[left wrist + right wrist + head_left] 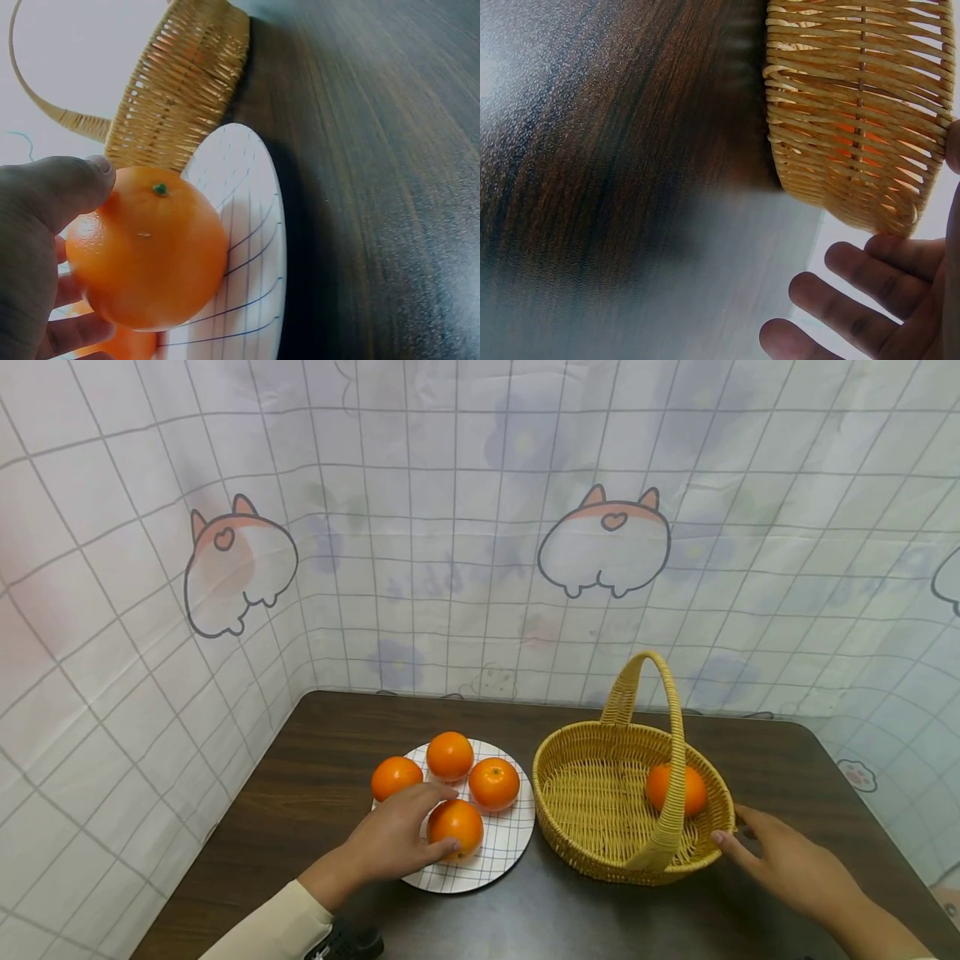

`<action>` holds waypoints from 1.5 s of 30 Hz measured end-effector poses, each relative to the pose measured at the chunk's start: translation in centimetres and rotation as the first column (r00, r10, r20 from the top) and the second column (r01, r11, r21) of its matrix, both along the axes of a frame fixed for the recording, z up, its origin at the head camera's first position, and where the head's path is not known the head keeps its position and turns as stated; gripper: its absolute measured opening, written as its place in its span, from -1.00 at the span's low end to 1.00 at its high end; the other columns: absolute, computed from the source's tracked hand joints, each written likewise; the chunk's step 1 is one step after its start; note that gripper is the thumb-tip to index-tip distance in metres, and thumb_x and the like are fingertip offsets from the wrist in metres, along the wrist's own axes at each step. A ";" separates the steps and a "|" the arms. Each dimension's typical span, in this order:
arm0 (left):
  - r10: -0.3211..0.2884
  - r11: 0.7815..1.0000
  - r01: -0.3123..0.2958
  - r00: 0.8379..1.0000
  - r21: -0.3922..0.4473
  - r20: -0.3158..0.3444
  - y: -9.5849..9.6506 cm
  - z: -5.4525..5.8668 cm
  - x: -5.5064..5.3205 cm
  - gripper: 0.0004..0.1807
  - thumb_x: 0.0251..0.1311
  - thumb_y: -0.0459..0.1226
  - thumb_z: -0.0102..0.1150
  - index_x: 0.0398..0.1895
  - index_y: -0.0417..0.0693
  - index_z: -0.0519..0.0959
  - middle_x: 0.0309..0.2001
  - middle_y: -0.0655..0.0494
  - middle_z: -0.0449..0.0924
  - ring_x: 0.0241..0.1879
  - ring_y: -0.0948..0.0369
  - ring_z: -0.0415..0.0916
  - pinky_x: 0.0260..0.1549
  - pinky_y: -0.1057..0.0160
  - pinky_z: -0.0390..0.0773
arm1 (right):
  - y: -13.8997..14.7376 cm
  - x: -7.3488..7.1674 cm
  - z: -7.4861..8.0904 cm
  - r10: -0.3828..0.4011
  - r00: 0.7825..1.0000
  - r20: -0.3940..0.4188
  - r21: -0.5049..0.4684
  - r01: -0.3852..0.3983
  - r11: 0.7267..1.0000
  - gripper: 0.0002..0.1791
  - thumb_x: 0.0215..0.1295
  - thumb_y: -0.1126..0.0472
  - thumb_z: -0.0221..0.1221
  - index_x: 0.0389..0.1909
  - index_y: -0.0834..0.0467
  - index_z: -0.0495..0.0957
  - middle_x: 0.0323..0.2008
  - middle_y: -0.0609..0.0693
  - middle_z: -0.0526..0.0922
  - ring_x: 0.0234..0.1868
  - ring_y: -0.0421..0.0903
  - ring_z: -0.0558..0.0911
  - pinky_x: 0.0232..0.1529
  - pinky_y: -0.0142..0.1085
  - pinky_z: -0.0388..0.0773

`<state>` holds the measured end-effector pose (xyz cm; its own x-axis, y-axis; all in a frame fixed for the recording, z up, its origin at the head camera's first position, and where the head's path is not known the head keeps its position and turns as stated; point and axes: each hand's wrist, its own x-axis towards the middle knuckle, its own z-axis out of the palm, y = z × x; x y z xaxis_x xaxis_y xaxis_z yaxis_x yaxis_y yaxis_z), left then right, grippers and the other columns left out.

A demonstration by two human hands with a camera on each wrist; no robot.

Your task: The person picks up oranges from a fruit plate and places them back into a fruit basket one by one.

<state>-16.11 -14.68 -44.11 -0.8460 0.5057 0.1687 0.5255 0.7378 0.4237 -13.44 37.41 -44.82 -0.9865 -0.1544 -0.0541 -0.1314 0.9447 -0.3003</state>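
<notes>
My left hand (pixel 408 835) is around the nearest orange (pixel 456 828), thumb on its near side and fingers on its far side. That orange sits on a round white plate (pixel 502 860) with a grid pattern. In the left wrist view the thumb (pixel 79 184) lies against the orange near its green stem spot. Three more oranges sit farther back, one of them the orange (pixel 494 783) on the right. My right hand (pixel 795 864) touches the right rim of a yellow wicker basket (pixel 558 827), its fingers (pixel 847 307) extended and spread. One orange (pixel 693 792) lies inside the basket.
The basket's tall arched handle (pixel 675 727) rises over its middle. Everything stands on a dark wooden table (pixel 300 793). Behind and at the sides hangs a white grid-patterned cloth (pixel 465 568). A black object (pixel 352 942) shows near the left sleeve.
</notes>
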 end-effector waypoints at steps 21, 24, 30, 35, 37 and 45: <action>0.006 1.000 -0.006 0.999 0.005 0.048 -0.3 -1.5 0.1 -0.26 0.13 0.06 0.45 0.35 0.05 0.46 0.25 0.18 0.53 0.19 0.20 0.49 0.19 0.05 0.53 | 0.0 0.0 0.1 0.001 1.000 0.013 -0.006 0.000 1.000 -0.09 0.50 -0.34 -0.01 0.41 0.41 0.30 0.17 0.44 0.54 0.12 0.45 0.55 -0.19 0.39 0.53; 0.002 1.000 -0.003 0.998 0.012 0.058 -0.2 -1.5 0.2 -0.26 0.13 0.05 0.46 0.36 0.04 0.45 0.25 0.17 0.52 0.20 0.19 0.49 0.21 0.04 0.52 | 0.0 0.0 0.0 0.003 1.000 0.011 -0.007 -0.003 1.000 -0.09 0.50 -0.34 -0.01 0.40 0.42 0.31 0.18 0.45 0.54 0.12 0.45 0.55 -0.17 0.39 0.52; -0.012 1.000 0.010 0.998 0.025 0.060 -0.1 -1.4 0.2 -0.27 0.13 0.02 0.46 0.35 0.04 0.45 0.24 0.19 0.52 0.18 0.21 0.48 0.21 0.05 0.51 | 0.0 0.0 0.1 0.001 1.000 0.012 -0.015 -0.001 1.000 -0.09 0.49 -0.34 0.00 0.40 0.42 0.31 0.16 0.44 0.55 0.11 0.43 0.57 -0.16 0.39 0.52; -0.019 0.999 0.017 0.998 0.032 0.063 0.0 -1.5 0.1 -0.29 0.12 0.01 0.47 0.33 0.04 0.47 0.22 0.21 0.53 0.16 0.23 0.49 0.20 0.06 0.52 | 0.0 0.0 0.0 -0.004 1.000 0.013 -0.014 0.004 1.000 -0.09 0.49 -0.35 -0.01 0.39 0.42 0.31 0.15 0.43 0.57 0.10 0.43 0.57 -0.16 0.39 0.52; -0.021 0.999 0.019 0.998 0.032 0.063 0.1 -1.5 0.1 -0.29 0.12 0.01 0.47 0.32 0.04 0.47 0.21 0.22 0.53 0.15 0.24 0.49 0.20 0.06 0.52 | 0.0 0.0 0.0 -0.007 1.000 0.017 -0.010 0.007 1.000 -0.08 0.49 -0.36 -0.01 0.40 0.42 0.31 0.15 0.42 0.57 0.11 0.44 0.57 -0.16 0.40 0.52; -0.047 0.998 0.046 0.999 0.050 0.020 0.5 -1.1 0.0 -0.31 0.09 0.00 0.50 0.28 0.06 0.51 0.20 0.22 0.55 0.16 0.21 0.52 0.17 0.06 0.55 | 0.0 -0.1 0.0 -0.008 1.000 0.021 -0.011 0.008 1.000 -0.08 0.48 -0.37 -0.01 0.40 0.41 0.31 0.16 0.42 0.57 0.11 0.44 0.56 -0.15 0.40 0.51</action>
